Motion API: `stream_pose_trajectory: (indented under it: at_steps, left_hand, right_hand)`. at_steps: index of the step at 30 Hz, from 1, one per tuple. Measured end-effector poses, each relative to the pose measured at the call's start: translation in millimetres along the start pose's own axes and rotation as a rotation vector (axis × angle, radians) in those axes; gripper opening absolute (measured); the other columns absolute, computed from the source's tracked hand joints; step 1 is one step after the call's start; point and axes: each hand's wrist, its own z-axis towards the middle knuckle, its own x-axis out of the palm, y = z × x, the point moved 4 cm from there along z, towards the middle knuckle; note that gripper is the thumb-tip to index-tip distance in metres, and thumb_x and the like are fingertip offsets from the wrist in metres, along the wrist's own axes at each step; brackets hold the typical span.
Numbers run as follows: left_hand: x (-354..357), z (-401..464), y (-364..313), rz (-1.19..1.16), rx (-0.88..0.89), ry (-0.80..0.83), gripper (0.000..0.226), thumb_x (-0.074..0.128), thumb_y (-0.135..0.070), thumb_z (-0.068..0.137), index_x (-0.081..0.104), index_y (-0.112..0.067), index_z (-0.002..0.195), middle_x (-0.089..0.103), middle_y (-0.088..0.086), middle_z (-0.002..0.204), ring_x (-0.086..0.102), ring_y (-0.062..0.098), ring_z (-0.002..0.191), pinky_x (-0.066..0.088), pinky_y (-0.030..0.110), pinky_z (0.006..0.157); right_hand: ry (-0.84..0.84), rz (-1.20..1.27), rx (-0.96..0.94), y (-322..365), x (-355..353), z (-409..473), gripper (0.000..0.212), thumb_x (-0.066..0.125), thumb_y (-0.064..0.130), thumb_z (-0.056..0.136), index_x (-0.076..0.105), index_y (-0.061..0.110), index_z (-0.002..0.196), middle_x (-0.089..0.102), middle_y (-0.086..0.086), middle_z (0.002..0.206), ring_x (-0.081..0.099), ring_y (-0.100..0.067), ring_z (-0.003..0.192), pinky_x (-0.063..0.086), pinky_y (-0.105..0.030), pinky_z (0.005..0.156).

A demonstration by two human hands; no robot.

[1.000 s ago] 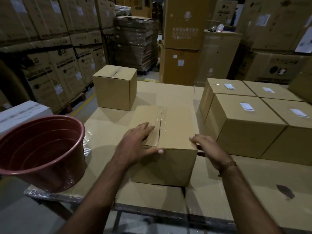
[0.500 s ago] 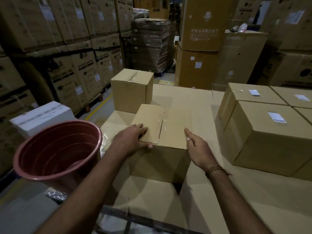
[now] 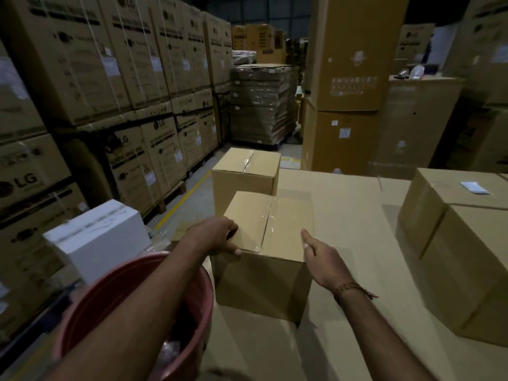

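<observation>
From my remote seat I see the taped cardboard box (image 3: 286, 229) standing on the near left part of the cardboard-covered worktop (image 3: 343, 210), with its clear tape seam running away from me across the top.

My left grip (image 3: 217, 237) holds the box at its near left top corner. The fingers are curled over the left edge and the thumb is pressed on the near top edge. My right grip (image 3: 324, 259) lies wide and flat against the right top edge, its fingers (image 3: 305, 235) straight and pointing away from me, touching the cardboard and holding nothing. A bracelet (image 3: 346, 286) sits on that wrist.

Just behind the box stands a second taped box (image 3: 247, 171). The nearer box overlaps it in the view, so I cannot tell whether the two touch.

My left forearm crosses over a red plastic tub (image 3: 82, 312) at the worktop's near left corner. Beyond the tub is a white carton (image 3: 99, 237).

On the right side of the worktop, well apart from the box, sit labelled cartons (image 3: 461, 257) pushed close together.

Stacked LG cartons (image 3: 82, 64) line the aisle on the left, and a wrapped pallet (image 3: 261, 103) stands at its far end.
</observation>
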Motion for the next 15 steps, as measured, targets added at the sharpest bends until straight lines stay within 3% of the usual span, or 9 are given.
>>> stream_pose_trajectory:
  at_steps: [6,11,15]
  left_hand:
    - [-10.2,38.0,50.0,-0.006,-0.001,-0.01,0.063,0.083,-0.05,0.085,0.063,-0.019,0.135,0.069,0.004,0.126,0.065,0.022,0.109,0.052,0.034,0.08]
    - [-17.5,56.1,87.1,-0.055,-0.01,-0.035,0.067,0.083,-0.05,0.085,0.06,-0.019,0.141,0.066,0.005,0.135,0.063,0.025,0.116,0.055,0.043,0.096]
    - [-20.4,67.0,109.9,-0.056,0.0,-0.066,0.068,0.08,-0.052,0.088,0.059,-0.018,0.142,0.065,0.005,0.139,0.061,0.026,0.122,0.054,0.045,0.1]
  right_hand:
    - [-0.008,-0.028,-0.003,27.7,35.0,44.4,0.049,0.035,0.03,0.115,0.036,0.033,0.164,0.057,-0.007,0.156,0.056,-0.028,0.138,0.046,-0.034,0.113]
    - [-0.005,-0.029,-0.011,50.7,59.3,73.0,0.049,0.033,0.032,0.115,0.036,0.035,0.164,0.054,-0.007,0.158,0.054,-0.027,0.14,0.045,-0.034,0.114]
    - [-0.002,-0.039,-0.018,64.8,72.4,91.8,0.049,0.033,0.032,0.116,0.036,0.034,0.164,0.054,-0.006,0.159,0.053,-0.027,0.142,0.044,-0.035,0.115]
